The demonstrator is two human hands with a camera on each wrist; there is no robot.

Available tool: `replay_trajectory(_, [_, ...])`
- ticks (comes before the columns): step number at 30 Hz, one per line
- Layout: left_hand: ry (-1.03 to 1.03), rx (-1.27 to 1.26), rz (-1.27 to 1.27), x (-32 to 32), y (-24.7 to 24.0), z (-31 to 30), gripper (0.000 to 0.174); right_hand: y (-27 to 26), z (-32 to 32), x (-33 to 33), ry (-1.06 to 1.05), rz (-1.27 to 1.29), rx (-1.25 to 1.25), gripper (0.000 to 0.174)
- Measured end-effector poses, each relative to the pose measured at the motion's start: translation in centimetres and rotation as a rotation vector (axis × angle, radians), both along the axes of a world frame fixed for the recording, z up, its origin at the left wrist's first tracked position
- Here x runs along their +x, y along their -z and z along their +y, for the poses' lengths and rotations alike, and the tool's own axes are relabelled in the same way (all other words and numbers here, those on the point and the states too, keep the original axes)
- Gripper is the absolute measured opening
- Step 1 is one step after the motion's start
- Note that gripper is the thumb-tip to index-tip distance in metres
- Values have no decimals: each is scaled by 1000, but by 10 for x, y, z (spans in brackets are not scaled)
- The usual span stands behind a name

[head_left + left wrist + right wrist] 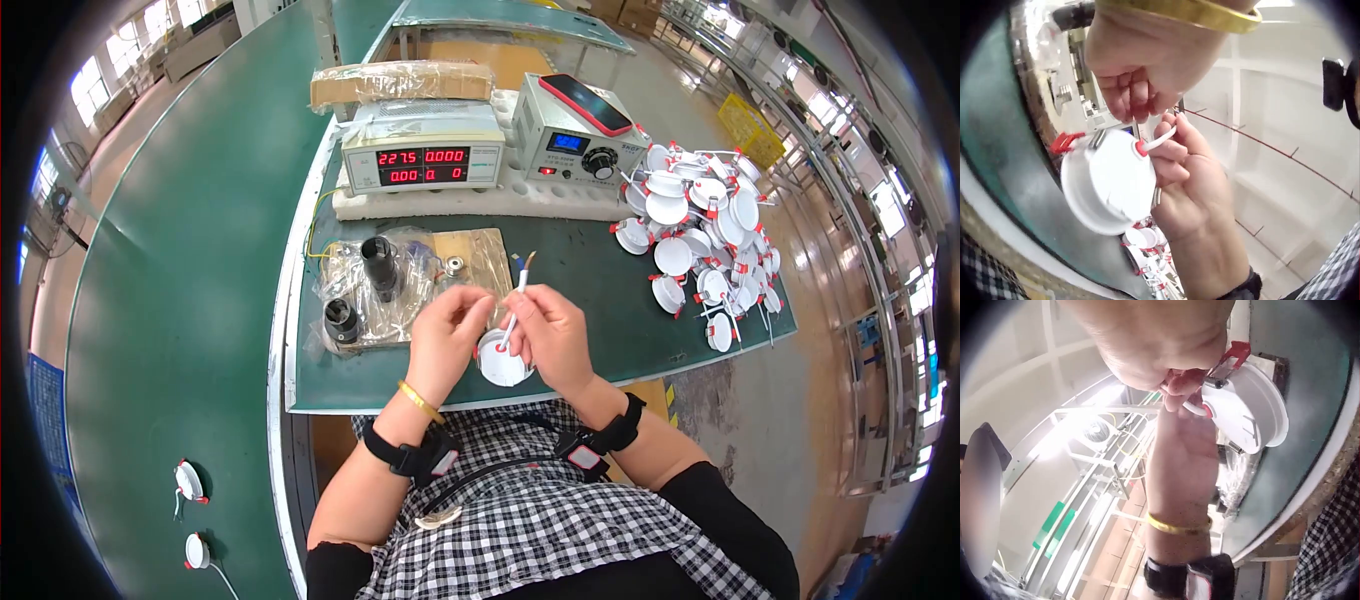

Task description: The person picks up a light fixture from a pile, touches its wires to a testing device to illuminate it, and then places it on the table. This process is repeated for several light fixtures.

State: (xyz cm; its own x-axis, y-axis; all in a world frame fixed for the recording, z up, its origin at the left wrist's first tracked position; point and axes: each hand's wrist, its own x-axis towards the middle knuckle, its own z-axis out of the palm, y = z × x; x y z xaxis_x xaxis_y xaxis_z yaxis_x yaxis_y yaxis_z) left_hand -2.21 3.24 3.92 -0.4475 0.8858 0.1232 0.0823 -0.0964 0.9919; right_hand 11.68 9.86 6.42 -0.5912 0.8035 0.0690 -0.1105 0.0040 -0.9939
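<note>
A round white lamp (503, 358) with red clips hangs by its white cable (517, 307) just above the table's front edge. The right hand (556, 335) pinches the cable between thumb and fingers; blue and brown wire ends (528, 262) stick up above it. Close on the other side is the left hand (448, 338), its fingers curled in toward the thumb. In the left wrist view the left hand (1147, 69) shows nothing between its fingers, apart from the lamp (1119, 178). The right wrist view shows the lamp (1244, 406) beside the right hand (1160, 344).
Behind stand a meter with red digits (424, 165) and a grey box with a knob (575, 140). Two black cylindrical holders (379, 265) stand on a plastic-covered board at left. Many white lamps (700, 230) are heaped at right; two more lie on the left bench (150, 330).
</note>
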Motion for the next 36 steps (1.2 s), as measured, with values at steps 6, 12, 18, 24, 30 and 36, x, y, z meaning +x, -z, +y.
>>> replay_trajectory(6, [115,-94,-537,9,17,-51,50,-10,4,-7,121,248,-121,20])
replay_trajectory(12, [302,-65,-763,24,13,-47,48,-5,8,-10,104,244,-85,20])
replay_trajectory(18, [377,-57,-1016,25,7,-46,41,-13,14,-9,158,40,230,20])
replay_trajectory(24, [411,-58,-882,24,11,-44,41,1,25,-16,104,-65,179,20])
replay_trajectory(30, [435,-129,-1007,26,21,-41,39,3,36,-27,144,-376,440,22])
replay_trajectory(36, [392,-160,-879,29,28,-41,45,11,49,-33,-67,-566,486,29])
